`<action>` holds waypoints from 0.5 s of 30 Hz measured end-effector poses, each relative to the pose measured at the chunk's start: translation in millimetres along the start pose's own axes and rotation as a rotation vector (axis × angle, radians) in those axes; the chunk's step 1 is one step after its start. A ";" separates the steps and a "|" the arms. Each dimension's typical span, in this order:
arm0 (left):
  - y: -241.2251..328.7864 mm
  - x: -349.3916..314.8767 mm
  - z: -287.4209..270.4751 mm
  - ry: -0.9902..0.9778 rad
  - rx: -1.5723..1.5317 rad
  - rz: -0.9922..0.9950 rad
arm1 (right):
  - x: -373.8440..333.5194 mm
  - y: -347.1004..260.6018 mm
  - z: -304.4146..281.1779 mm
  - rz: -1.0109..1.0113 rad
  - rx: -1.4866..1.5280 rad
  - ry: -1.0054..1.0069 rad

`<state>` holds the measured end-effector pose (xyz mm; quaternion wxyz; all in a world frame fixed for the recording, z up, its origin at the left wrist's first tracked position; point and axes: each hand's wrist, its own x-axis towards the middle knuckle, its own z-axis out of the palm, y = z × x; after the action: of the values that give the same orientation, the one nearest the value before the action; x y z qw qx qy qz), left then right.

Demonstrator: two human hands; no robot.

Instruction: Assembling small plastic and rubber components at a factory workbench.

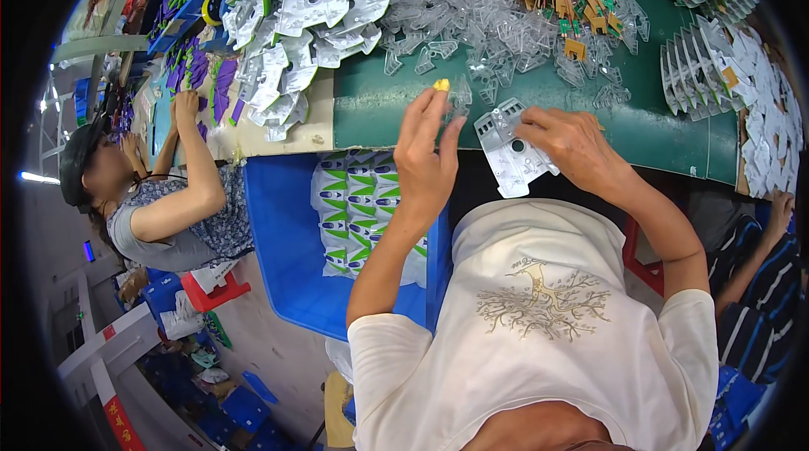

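My right hand [575, 146] grips a white moulded plastic shell [511, 150] by its right side, at the near edge of the green work surface. The shell is tilted and has a round hole and small openings. To its left, my left hand [425, 148] is raised, with a yellow cover [441, 85] on one fingertip. Between its finger and thumb is a small clear plastic piece [459, 97]. The two hands are apart, and the clear piece does not touch the shell.
Beyond my hands lies a heap of clear plastic pieces [455, 9], with orange parts on red wires [573, 5] beside it. White shells [312, 9] are piled at left; more stand stacked [695, 72] at right. A blue bin [291, 240] holds bagged parts. Co-workers sit on both sides.
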<state>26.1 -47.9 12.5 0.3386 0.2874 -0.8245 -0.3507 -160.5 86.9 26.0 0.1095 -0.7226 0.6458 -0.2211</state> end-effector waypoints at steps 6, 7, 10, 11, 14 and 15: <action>-5.2 -14.3 11.5 -0.195 0.052 0.309 | -1.0 0.2 2.8 -0.007 -0.017 0.026; -4.7 -13.6 13.2 -0.194 0.133 0.425 | -1.4 0.3 3.1 -0.004 -0.015 0.023; -3.6 -12.6 16.0 -0.234 0.197 0.478 | -1.3 0.9 3.4 -0.019 -0.027 0.020; -3.5 -12.8 17.5 -0.256 0.235 0.501 | -2.2 1.2 4.8 -0.033 -0.021 0.053; -2.6 -12.3 20.9 -0.271 0.281 0.488 | -2.2 4.7 9.3 -0.044 0.004 0.111; -1.5 -13.0 21.9 -0.274 0.279 0.486 | -3.0 5.6 9.9 -0.043 0.021 0.134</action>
<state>17.7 -31.1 -4.8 0.2558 0.0757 -0.9471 -0.1784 -161.1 87.7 14.3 0.0689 -0.7188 0.6335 -0.2779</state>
